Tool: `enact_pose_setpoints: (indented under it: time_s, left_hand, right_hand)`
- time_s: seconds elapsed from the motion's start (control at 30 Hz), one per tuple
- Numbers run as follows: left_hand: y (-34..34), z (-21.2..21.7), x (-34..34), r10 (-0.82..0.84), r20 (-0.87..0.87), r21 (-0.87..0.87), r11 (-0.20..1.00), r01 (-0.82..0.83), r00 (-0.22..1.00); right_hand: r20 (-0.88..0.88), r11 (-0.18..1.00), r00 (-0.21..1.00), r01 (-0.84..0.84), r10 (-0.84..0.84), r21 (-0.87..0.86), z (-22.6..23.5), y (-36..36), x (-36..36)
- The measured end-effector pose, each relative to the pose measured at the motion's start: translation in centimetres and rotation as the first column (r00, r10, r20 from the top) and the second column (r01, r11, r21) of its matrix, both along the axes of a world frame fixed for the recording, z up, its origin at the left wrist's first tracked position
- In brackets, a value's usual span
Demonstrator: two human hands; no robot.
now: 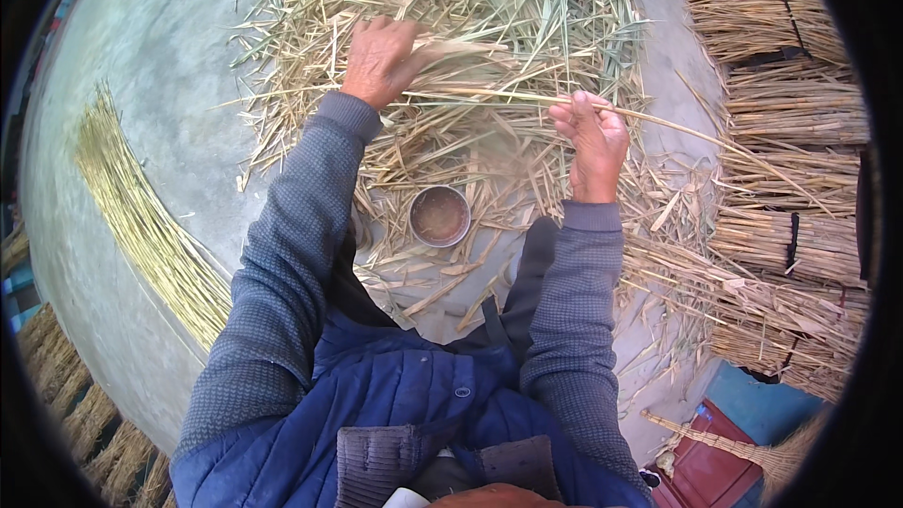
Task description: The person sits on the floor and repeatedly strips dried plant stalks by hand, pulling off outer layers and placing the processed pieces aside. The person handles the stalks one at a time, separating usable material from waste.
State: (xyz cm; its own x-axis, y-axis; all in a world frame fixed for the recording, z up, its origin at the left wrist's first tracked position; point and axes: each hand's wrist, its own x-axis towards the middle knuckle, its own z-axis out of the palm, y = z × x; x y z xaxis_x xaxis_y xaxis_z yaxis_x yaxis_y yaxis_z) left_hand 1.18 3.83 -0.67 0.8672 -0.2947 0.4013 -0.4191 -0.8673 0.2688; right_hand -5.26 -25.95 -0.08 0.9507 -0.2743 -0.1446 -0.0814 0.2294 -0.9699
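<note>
Between the thumb and fingers of my right hand (594,141) is a long thin reed stalk (677,127). Its right part reaches over the bundles at the right, and its left part runs toward my left hand (381,61). The left fingers curl closed over pale dry leaf strips (456,49) near the stalk's leafy end; their tips are hidden. Beneath both hands spreads a heap of dry leaves and stalk scraps (376,136), greener at the far right. A small round metal bowl (414,216) with brownish contents stands between my legs.
Tied reed bundles (795,108) are stacked along the right side. Loose unstripped stalks (743,296) lie across the nearer bundles. On the grey floor (174,66) at the left rests a sheaf of yellow-green stalks (150,216). A dark red object (715,461) sits at the lower right.
</note>
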Motion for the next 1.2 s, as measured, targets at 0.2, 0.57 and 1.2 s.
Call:
enact_pose_setpoints:
  time_s: [0.2, 0.57, 1.2]
  left_hand:
    - [-4.2, -2.0, -1.2, -0.358, -0.253, -0.442, 0.869, 0.222, 0.899]
    - [0.4, -1.4, 1.5, -0.308, -0.456, -0.871, 0.346, -0.349, 0.835]
    - [-1.7, -2.2, 1.0, -0.451, -0.537, -0.799, 0.542, -0.259, 0.713]
  right_hand:
    - [0.0, 0.999, 1.0, 0.029, -0.029, 0.041, 0.3, 0.4, 0.2]
    - [0.08, 0.999, 0.996, 0.037, -0.039, 0.034, 0.8, -1.8, 0.1]
    - [0.204, 0.993, 0.976, -0.092, 0.077, 0.067, 1.0, -0.6, 0.2]
